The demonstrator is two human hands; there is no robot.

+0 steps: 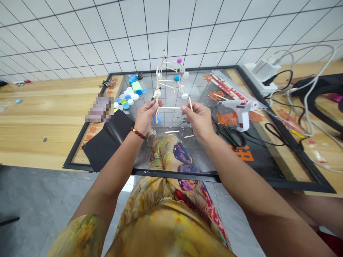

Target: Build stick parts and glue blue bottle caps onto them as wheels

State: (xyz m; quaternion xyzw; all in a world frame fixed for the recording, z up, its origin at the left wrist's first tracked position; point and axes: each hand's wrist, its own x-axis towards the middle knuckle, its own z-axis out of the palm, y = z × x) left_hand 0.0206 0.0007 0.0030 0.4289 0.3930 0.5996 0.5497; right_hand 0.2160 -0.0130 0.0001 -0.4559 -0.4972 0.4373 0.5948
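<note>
A small frame of thin wooden sticks with white, blue and pink caps stands above the glass panel. My left hand, with a beaded bracelet at the wrist, pinches the frame's lower left stick. My right hand has its thumb and finger closed on the right end of a horizontal stick, which spans the gap between both hands. A second short stick rises by the right fingers. Whether the horizontal stick is joined to the frame at the left is hard to tell.
Bottle caps and black sheets lie left on the black-framed glass panel. At right are a white glue gun, black scissors, patterned strips, a power strip and cables. A tiled wall stands behind.
</note>
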